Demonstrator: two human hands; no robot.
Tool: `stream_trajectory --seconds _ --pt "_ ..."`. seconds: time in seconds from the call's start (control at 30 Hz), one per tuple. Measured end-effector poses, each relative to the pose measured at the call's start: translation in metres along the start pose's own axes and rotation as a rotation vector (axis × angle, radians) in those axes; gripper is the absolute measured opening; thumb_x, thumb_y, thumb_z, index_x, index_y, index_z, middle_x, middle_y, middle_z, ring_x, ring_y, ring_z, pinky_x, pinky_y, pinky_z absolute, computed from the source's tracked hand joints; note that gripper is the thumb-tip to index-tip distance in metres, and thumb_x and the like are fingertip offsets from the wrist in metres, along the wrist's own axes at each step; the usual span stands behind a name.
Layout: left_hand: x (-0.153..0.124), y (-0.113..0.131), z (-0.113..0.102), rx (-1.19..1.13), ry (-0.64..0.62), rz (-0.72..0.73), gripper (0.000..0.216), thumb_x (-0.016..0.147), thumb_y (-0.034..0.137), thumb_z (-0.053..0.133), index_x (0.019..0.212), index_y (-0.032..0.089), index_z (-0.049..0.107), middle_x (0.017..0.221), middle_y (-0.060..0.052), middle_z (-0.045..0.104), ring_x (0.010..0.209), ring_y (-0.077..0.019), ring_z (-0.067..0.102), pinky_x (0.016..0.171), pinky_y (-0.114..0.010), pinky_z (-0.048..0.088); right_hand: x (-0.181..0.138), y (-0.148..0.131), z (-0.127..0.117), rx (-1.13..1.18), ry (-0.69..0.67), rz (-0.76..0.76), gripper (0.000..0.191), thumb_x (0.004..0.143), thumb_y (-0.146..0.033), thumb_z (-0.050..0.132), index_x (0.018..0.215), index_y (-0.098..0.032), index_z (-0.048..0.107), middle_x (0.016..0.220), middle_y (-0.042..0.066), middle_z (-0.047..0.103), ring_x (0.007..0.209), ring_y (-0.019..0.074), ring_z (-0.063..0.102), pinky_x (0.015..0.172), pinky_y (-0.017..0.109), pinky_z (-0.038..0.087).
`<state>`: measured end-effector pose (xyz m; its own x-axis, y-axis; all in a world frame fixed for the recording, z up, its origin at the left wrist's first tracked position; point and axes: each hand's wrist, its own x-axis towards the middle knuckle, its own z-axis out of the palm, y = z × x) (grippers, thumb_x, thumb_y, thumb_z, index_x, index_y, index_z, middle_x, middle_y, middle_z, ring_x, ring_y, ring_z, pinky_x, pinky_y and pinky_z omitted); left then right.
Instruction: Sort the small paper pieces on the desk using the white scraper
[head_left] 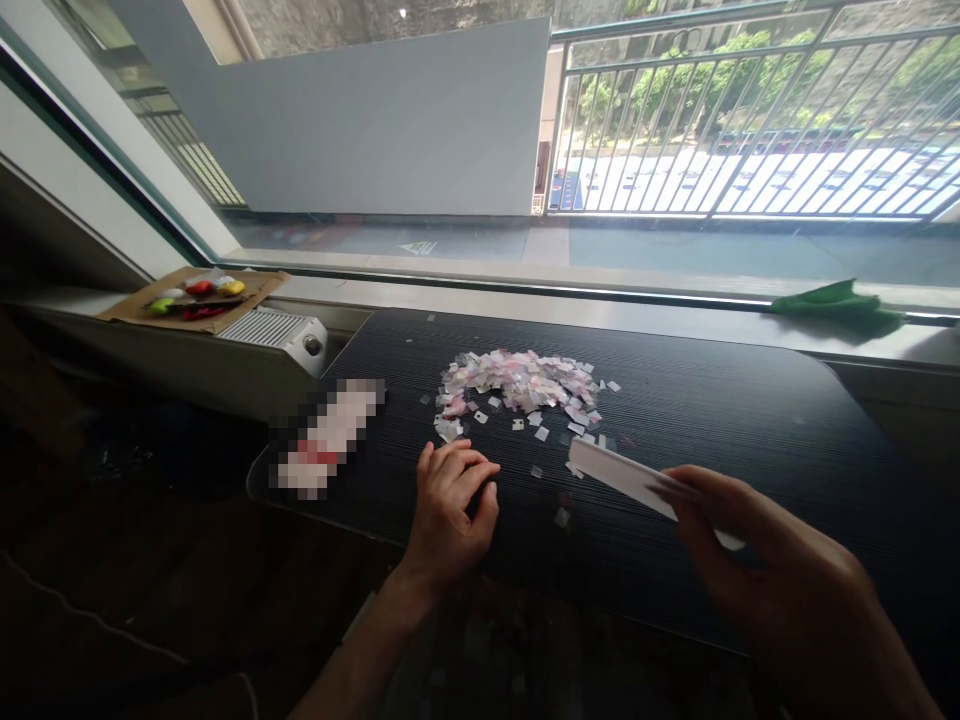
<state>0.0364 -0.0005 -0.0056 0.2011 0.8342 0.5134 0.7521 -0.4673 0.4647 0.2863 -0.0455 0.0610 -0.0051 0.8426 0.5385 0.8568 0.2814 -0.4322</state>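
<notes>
Our right hand (772, 570) grips a pale card-like strip (626, 475) between thumb and fingers at its right end; our left hand (451, 505) is bent and loose, with nothing visible in its grasp, its fingertips just beside a pile of square scraps (525, 378).

We judge the strip to be light and fairly stiff, since it reaches out straight from our grip without sagging. The end we hold seems the right place to take it, leaving the far end free. The scraps should weigh almost nothing, perhaps slippery where they shine and easily scattered; we would expect to gather them by the group, or pinch single ones by an edge.

The strip looks plain and whitish, seen nearly edge-on, so we cannot tell whether it is card or plastic. Its free end slants over the black wood-grain table (720, 400), near the pile's near right side; whether it touches the surface is unclear. The scraps are white, pinkish and partly clear, heaped about midway along the table, closer to its far edge, with strays toward the near edge. By the left edge lies a pixelated item (326, 440).
</notes>
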Motion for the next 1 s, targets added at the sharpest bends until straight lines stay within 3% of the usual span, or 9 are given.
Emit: stream_trajectory --seconds 0.2,0.43,0.57,0.63,0.83,1.0 --pt "0.0 -0.002 -0.001 0.006 -0.005 0.007 0.019 0.088 0.016 0.05 0.096 0.022 0.067 0.096 -0.005 0.069 0.112 -0.0258 0.058 0.108 -0.058 0.031 0.001 0.008 -0.002 0.089 -0.067 0.103 0.016 0.091 -0.027 0.055 0.103 -0.027 0.066 0.092 0.002 0.077 0.078 0.0195 0.073 0.077 0.031 0.057" --pt "0.0 -0.002 -0.002 0.014 -0.005 0.024 0.019 0.089 0.016 0.051 0.097 0.021 0.067 0.096 -0.005 0.069 0.112 -0.0262 0.059 0.108 -0.057 0.031 -0.02 0.028 -0.046 0.023 -0.133 0.337 0.023 0.085 -0.05 0.056 0.094 -0.033 0.069 0.079 -0.002 0.076 0.068 0.0225 0.074 0.06 0.031 0.058" --pt "0.0 -0.004 -0.002 0.025 -0.002 0.05 0.018 0.089 0.016 0.051 0.097 0.021 0.067 0.096 -0.005 0.069 0.111 -0.0265 0.06 0.107 -0.056 0.032 -0.015 0.044 -0.043 0.241 -0.076 0.502 0.025 0.077 -0.051 0.067 0.094 -0.032 0.068 0.079 -0.002 0.078 0.079 0.0252 0.075 0.08 0.038 0.059" --pt "0.0 -0.006 -0.002 0.032 0.005 0.059 0.018 0.089 0.017 0.051 0.097 0.021 0.067 0.096 -0.005 0.069 0.11 -0.0264 0.06 0.107 -0.056 0.033 -0.011 0.055 -0.037 0.367 -0.077 0.594 0.031 0.073 -0.051 0.072 0.095 -0.03 0.067 0.081 0.0 0.079 0.082 0.0258 0.075 0.082 0.04 0.059" --pt "0.001 -0.008 -0.003 0.034 0.004 0.067 0.017 0.089 0.019 0.052 0.096 0.022 0.067 0.095 -0.005 0.07 0.108 -0.0264 0.061 0.106 -0.054 0.034 -0.009 0.08 -0.036 0.543 -0.284 0.747 0.043 0.065 -0.054 0.079 0.091 -0.022 0.07 0.07 0.001 0.076 0.064 0.0214 0.071 0.052 0.028 0.055" --pt "0.001 -0.009 -0.003 0.027 0.012 0.064 0.017 0.088 0.02 0.053 0.095 0.022 0.068 0.094 -0.005 0.07 0.107 -0.027 0.062 0.106 -0.054 0.034 -0.017 0.081 -0.043 0.541 -0.394 0.742 0.038 0.067 -0.05 0.077 0.091 -0.021 0.071 0.067 -0.001 0.071 0.058 0.0167 0.063 0.047 0.025 0.047"
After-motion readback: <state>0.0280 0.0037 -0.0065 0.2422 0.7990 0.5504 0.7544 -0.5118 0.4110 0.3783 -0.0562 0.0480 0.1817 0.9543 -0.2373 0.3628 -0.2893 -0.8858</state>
